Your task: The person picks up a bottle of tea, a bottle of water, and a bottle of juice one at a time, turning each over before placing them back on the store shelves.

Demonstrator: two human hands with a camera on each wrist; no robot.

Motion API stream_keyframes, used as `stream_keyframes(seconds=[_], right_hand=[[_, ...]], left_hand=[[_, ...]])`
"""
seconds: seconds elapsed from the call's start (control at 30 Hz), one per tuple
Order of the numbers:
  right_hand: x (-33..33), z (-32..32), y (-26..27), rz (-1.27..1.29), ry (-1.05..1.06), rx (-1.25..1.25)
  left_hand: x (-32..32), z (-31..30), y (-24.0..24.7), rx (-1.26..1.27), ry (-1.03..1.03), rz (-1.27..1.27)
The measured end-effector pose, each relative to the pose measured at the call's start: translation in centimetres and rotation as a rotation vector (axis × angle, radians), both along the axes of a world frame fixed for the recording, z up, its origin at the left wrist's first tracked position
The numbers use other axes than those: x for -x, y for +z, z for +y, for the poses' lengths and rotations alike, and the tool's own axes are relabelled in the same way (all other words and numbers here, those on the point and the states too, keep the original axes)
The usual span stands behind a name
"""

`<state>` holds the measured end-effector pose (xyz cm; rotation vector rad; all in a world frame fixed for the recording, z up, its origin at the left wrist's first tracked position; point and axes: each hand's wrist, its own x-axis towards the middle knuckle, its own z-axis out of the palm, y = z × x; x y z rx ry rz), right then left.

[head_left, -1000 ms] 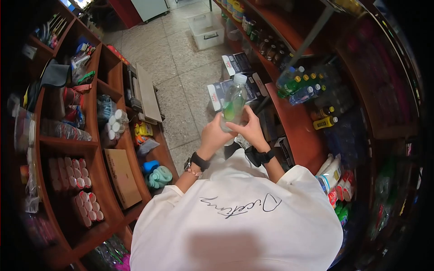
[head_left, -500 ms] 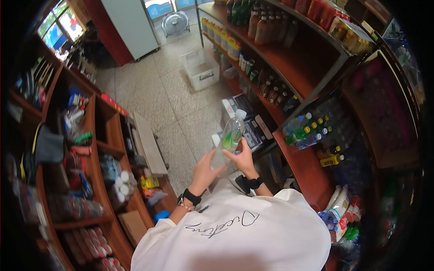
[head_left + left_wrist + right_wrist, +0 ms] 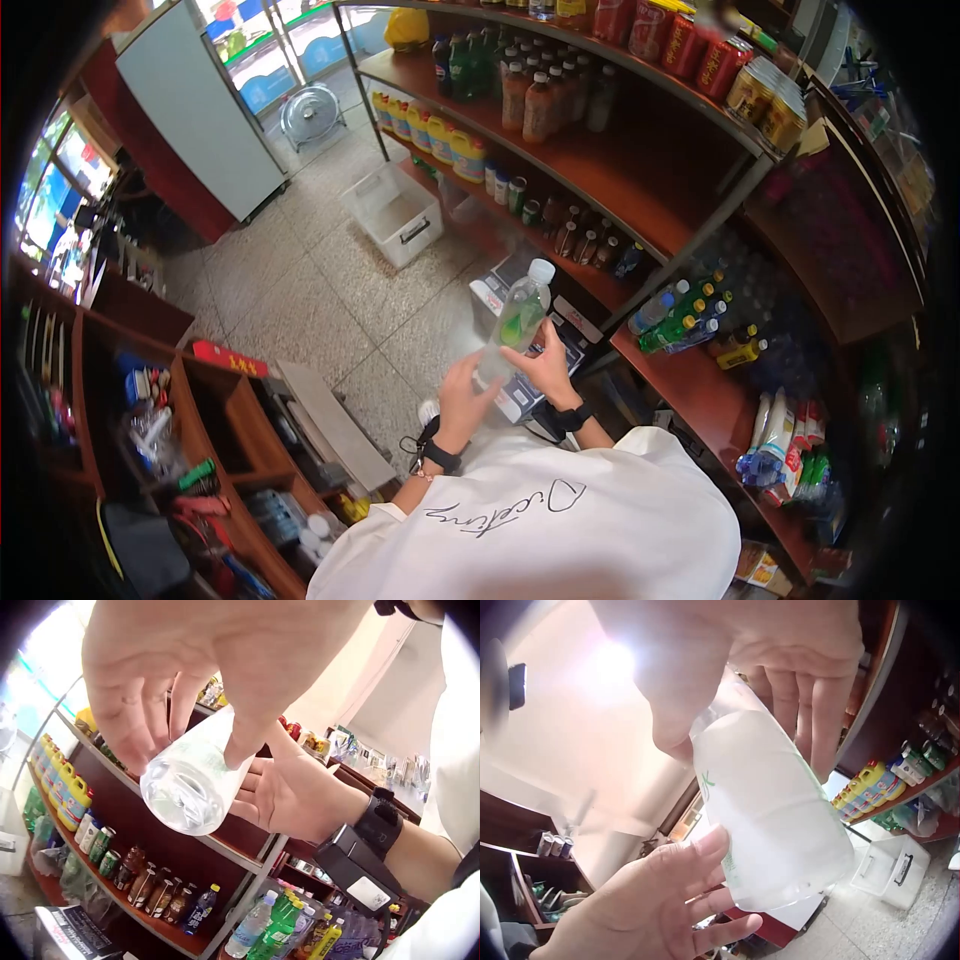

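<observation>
One clear plastic bottle [image 3: 521, 312] with a white cap and a green label is held nearly upright in the shop aisle, in front of the drinks shelf [image 3: 620, 190]. Its lower end is pinched between the thumb and curled fingers of the left hand [image 3: 466, 385], while its side is gripped by the right hand [image 3: 545, 362], thumb and fingers wrapped round it. A white crate [image 3: 396, 214] is seen on the tiled floor beyond
</observation>
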<state>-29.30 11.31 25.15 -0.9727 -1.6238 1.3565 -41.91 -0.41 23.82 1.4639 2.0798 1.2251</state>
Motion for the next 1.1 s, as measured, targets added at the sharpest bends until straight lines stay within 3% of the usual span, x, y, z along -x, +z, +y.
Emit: stream_keyframes(seconds=[0.2,0.23,0.6,0.8,1.03,1.1], right_hand=[[6.5,4.2,-1.4,0.024,-0.171,-0.050],[7.9,4.7,-1.6,0.011,-0.209,0.001],[24.3,12.1,-1.3,0.037,-0.516,0.030],[26.7,12.8,-1.2,-0.185,-0.566,0.001],[25.1,14.4,-1.3,-0.096,-0.710,0.115],[24.2,15.9,-3.1,-0.063,-0.737,-0.001]], left_hand=[[8.5,6.4,-0.4,-0.028,-0.222,-0.087],[10.2,7.3,-0.1,-0.026,-0.279,-0.214],[28.4,18.7,0.5,0.042,-0.544,-0.167],[31.4,22.2,0.0,0.156,-0.615,-0.227],[30.2,25.2,-1.8,0.145,-0.839,-0.208],[29.9,26.5,-1.5,0.143,-0.891,-0.192]])
